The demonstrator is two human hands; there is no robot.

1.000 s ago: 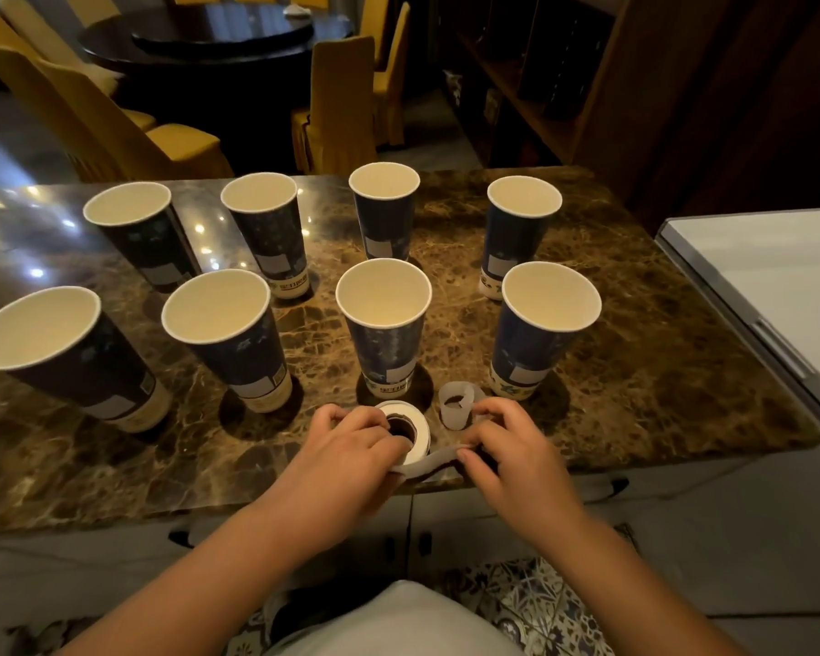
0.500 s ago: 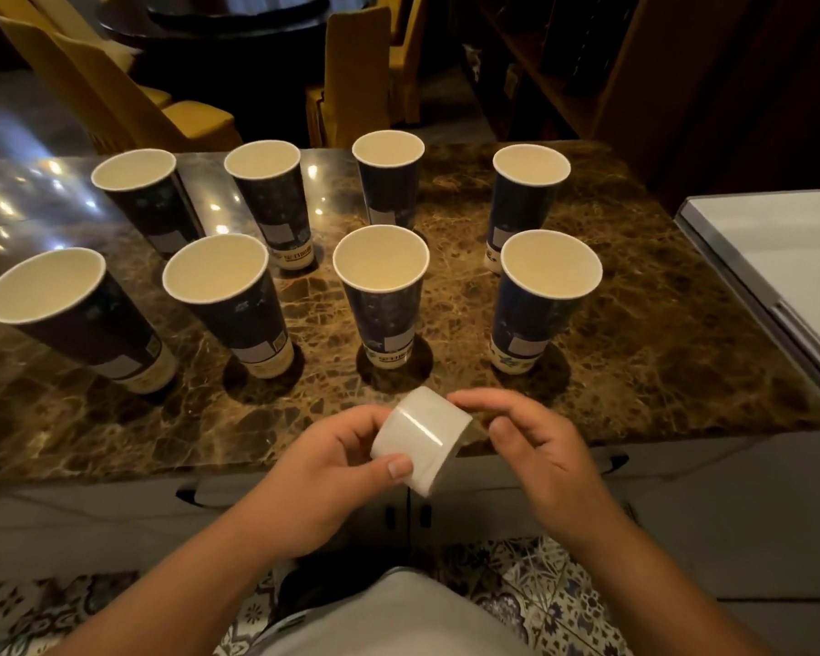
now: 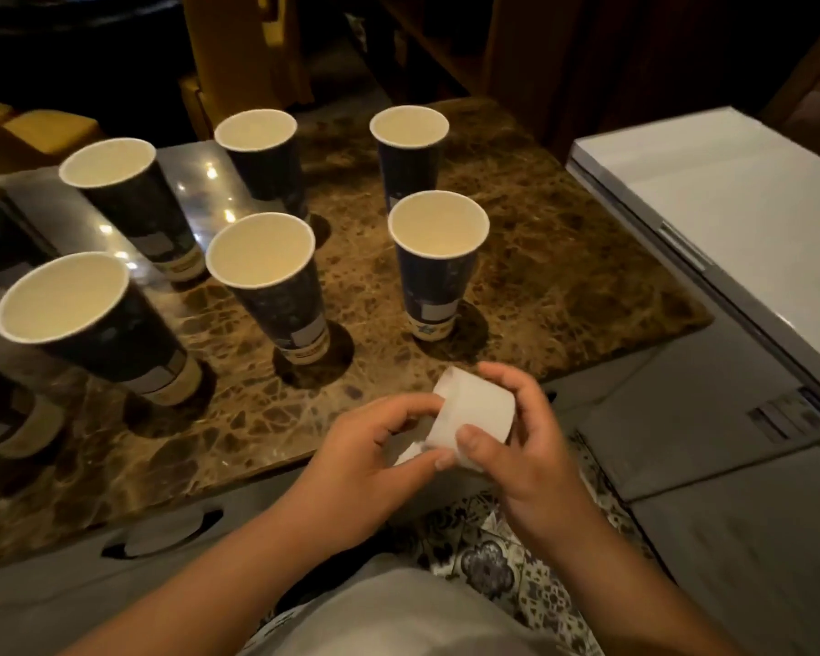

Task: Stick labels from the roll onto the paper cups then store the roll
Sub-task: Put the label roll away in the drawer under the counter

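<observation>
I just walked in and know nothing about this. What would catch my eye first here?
Probably the white label roll, held up by both the left hand and the right hand just past the near edge of the marble table. Behind it, dark blue paper cups with pale insides stand upright in rows across the tabletop, several showing a light label patch low on the side. A white cabinet sits at the right.

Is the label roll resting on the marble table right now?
Apart. The head view shows the label roll lifted clear of the marble table, held between left hand and right hand.
</observation>
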